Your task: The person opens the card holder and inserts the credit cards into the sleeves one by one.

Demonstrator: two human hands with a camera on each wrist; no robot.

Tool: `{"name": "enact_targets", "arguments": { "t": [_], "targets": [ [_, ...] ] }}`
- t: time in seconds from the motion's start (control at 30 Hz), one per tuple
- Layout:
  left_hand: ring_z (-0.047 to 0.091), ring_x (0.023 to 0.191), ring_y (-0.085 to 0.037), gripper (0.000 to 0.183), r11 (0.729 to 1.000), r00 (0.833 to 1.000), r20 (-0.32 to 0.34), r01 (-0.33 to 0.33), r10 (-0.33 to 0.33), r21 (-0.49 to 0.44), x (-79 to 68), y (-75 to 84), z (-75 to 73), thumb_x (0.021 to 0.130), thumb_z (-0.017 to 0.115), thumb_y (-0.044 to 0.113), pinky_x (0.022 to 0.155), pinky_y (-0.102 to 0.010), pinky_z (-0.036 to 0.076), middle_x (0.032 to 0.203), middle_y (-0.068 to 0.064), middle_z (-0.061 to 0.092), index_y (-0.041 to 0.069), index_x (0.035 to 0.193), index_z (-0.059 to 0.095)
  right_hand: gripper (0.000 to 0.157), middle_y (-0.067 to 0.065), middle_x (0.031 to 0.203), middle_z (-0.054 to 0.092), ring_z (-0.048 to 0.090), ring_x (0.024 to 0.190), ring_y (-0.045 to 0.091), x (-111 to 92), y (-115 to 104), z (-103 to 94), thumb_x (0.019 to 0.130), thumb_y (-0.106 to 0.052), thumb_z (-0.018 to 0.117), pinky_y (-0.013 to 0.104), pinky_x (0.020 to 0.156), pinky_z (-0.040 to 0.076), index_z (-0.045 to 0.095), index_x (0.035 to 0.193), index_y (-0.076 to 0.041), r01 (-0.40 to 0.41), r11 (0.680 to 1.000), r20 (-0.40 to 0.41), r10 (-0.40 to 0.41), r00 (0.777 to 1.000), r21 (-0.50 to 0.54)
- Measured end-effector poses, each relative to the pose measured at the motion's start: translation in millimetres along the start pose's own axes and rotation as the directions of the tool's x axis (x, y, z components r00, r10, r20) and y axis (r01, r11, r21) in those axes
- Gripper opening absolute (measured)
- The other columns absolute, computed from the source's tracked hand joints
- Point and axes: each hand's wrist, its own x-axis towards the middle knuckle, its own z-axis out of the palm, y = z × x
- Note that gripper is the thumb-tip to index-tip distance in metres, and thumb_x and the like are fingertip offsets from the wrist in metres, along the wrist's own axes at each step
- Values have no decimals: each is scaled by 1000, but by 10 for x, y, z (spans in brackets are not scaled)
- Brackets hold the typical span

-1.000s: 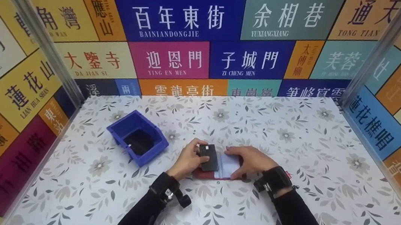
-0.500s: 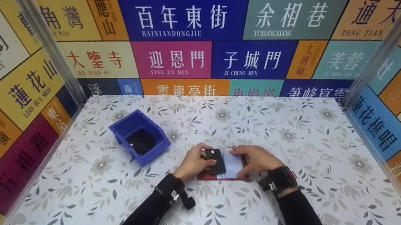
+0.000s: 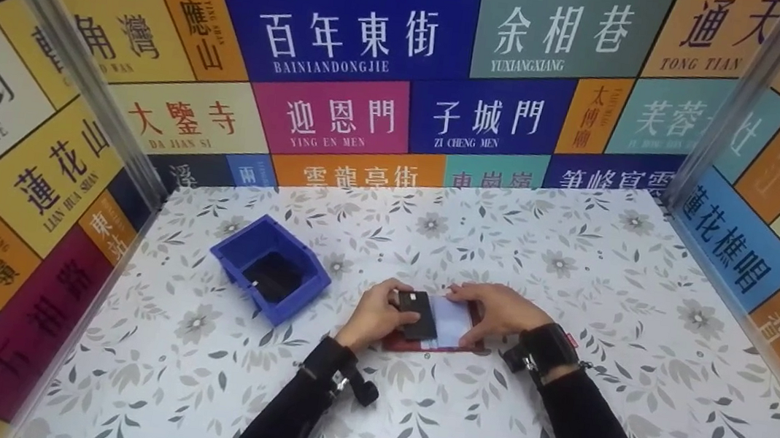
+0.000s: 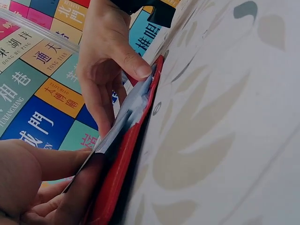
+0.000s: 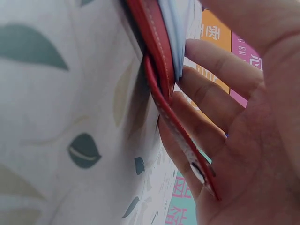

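Red and stitched along its edge, the card holder (image 4: 125, 164) lies open on the leaf-patterned table (image 3: 542, 427), and we find both hands at it. Over the holder's left part, we see the left hand (image 3: 379, 313) gripping a dark card (image 3: 417, 315), its thumb on the upper face and its fingers at the side and beneath. We cannot tell whether the card's edge sits inside the holder's pale clear sleeves (image 3: 452, 321), which show just to its right. At the holder's right end, we see the right hand (image 3: 500, 312) holding it, thumb on the near edge and fingertips at the far edge. From that same end, a narrow red strap (image 5: 185, 136) reaches toward the right palm. To the left of the holder and a little beyond it, well apart, we note a blue bin (image 3: 300, 297) with a dark interior. Farther past the holder, we see a wall of coloured street-sign panels (image 3: 345, 30) standing behind the table
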Motion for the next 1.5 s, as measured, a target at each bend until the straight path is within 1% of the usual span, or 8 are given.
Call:
{"name": "enact_targets", "arguments": {
  "t": [0.3,0.43,0.53,0.73,0.87,1.07,1.3,1.5],
  "targets": [
    [66,68,-11,46,999,1000,-17,-26,25,-21,10,-30,20,83,83,0,61,-27,60,84,-8,69,-1,125,65,81,12,154,54,46,144,40,7,-11,14,67,-29,98,55,121,35,66,139,-11,-5,1000,-7,5,1000,4],
    [61,69,-10,44,996,996,-55,-70,73,60,-3,-11,39,81,85,2,65,-26,57,84,-11,69,-1,121,65,81,12,154,54,46,145,41,6,-15,9,67,-30,98,56,121,35,66,139,-11,7,1000,-8,-7,1000,-5],
    [61,74,-12,45,987,994,-71,-76,86,140,-17,15,55,80,87,5,73,-29,55,87,-11,69,1,120,65,81,13,154,54,45,145,41,10,-11,7,67,-30,98,56,121,35,66,139,-10,17,1000,-6,-17,1000,-11],
    [62,82,-14,47,963,992,-56,-97,114,252,-47,47,102,78,90,13,82,-32,53,90,-8,71,3,118,67,80,14,152,56,49,142,40,6,-10,7,69,-30,97,55,118,40,66,139,-6,68,997,-10,-69,998,-40],
    [65,84,-18,46,957,990,-47,-118,135,266,-56,58,135,77,90,13,83,-33,53,91,-10,73,3,116,68,80,14,152,56,48,143,39,0,-15,-2,70,-28,97,54,119,39,65,139,-6,60,998,-10,-60,998,-28],
    [69,103,-27,47,948,986,-60,-133,156,289,-64,74,186,76,91,15,96,-40,55,110,-14,75,0,116,72,80,14,153,55,48,143,40,-9,-19,-7,70,-28,97,55,119,39,64,140,-7,51,998,-8,-51,999,-20],
    [73,88,-20,46,923,962,-131,-185,241,337,-58,69,233,70,96,25,82,-31,58,97,-8,79,4,106,76,81,15,152,56,48,143,40,-6,4,4,70,-29,97,55,118,39,64,140,-6,61,998,-12,-61,998,-36],
    [61,88,-18,46,906,959,-91,-218,267,362,-78,53,260,74,94,30,78,-27,53,101,-12,66,1,107,77,82,14,152,56,49,142,40,5,1,11,68,-30,97,54,119,39,64,140,-7,46,998,-11,-47,999,-33]
  ]
}}
